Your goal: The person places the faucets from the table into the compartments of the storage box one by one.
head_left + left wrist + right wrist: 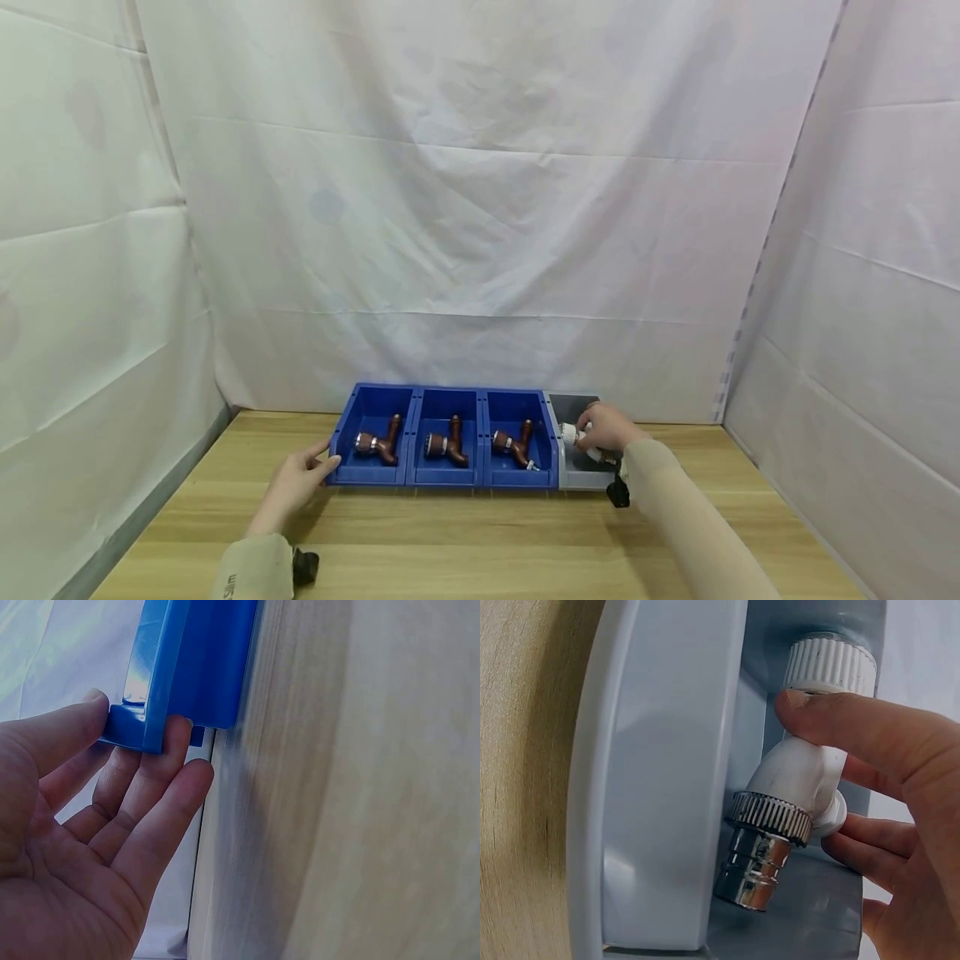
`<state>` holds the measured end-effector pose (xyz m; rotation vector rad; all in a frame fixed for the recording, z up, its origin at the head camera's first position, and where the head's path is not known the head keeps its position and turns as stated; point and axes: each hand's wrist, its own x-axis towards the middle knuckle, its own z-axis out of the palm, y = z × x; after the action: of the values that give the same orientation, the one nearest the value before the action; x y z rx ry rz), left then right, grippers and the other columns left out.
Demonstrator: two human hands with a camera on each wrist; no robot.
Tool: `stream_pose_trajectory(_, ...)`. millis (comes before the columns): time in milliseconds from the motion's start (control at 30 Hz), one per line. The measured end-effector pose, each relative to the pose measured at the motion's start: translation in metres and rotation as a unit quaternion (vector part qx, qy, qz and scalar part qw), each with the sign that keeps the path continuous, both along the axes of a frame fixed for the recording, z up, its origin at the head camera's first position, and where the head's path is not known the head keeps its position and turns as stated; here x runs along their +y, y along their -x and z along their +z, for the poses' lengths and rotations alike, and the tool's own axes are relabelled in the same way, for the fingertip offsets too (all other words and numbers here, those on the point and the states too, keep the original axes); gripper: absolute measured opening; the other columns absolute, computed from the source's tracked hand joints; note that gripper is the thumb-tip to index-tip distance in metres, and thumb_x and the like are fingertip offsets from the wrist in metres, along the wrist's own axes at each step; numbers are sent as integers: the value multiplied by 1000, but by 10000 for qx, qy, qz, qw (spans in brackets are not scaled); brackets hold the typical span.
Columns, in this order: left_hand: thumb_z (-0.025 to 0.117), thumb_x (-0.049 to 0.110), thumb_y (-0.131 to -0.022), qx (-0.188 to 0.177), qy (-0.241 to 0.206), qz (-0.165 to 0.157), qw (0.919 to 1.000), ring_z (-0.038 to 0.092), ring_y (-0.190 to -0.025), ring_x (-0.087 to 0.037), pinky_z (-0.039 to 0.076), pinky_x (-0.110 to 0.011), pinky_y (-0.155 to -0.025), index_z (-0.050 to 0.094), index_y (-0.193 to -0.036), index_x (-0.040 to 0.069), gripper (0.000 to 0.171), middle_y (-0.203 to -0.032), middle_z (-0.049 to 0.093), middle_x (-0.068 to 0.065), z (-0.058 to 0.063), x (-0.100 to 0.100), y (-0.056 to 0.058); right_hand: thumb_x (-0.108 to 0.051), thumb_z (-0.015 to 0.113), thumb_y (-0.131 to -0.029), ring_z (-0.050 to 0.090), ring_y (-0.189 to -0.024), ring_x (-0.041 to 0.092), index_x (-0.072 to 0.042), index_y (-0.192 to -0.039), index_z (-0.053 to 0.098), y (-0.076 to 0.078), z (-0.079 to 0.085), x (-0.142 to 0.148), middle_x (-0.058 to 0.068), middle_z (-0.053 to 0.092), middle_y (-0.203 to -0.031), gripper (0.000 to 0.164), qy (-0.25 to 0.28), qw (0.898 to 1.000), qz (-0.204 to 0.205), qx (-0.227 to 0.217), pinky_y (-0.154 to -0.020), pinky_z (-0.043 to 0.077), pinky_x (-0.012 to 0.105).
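Note:
In the grey bin [588,481] at the right end of the row, my right hand [609,427] holds a white tap [791,776]. The thumb lies across its body just below the ribbed white knob [830,666], and the other fingers reach round behind it. The tap's chrome hose end [754,866] points down inside the bin. At the opposite end, my left hand [296,479] pinches the corner of the leftmost blue bin [154,675] between thumb and fingers. Brown taps lie one in each of the blue bins: left [387,446], middle [450,446] and right [517,446].
The bins stand side by side on a wood-grain table [465,533], near its back edge. White cloth [480,208] hangs behind them and along both sides. Small black devices [305,567] are worn at both wrists.

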<state>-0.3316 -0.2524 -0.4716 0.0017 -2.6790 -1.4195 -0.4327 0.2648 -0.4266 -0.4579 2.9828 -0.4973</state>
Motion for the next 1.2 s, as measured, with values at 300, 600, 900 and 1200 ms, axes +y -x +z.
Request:
stream_pose_trajectory(300,61,22,-97,-19,-4,-4,10000,53,-60,-21,40,-30,-49,46,-141,-5,54,-69,57,-7,0,0,-1,-17,84,-71,47,-122,45,-10,-86,74,-1,-1,-1,26,54,-129,19,88,10000,12,-13,-89,46,52)
stream_pose_trajectory(600,62,24,-97,-1,-31,-24,10000,54,-62,-22,40,-29,-50,45,-140,-7,56,-70,58,-6,1,0,-1,-15,83,-72,50,-118,42,-9,-87,74,-3,0,-3,23,56,-125,18,154,9999,-35,-37,-84,49,49)
stream_pose_trajectory(900,60,22,-97,-51,9,11,10000,53,-62,-21,39,-30,-51,45,-141,-5,54,-70,57,-6,-2,-1,1,-14,83,-73,48,-121,43,-9,-86,74,-3,-1,-5,24,55,-128,17,123,9999,-15,-112,-83,49,49)
stream_pose_trajectory(1200,59,20,-98,-41,-118,-59,9999,52,-59,-22,40,-29,-49,44,-142,-5,53,-70,55,-8,1,0,-1,-16,84,-72,55,-106,33,-11,-84,74,-1,-3,-2,14,62,-112,16,71,9999,155,-22,-78,49,46)
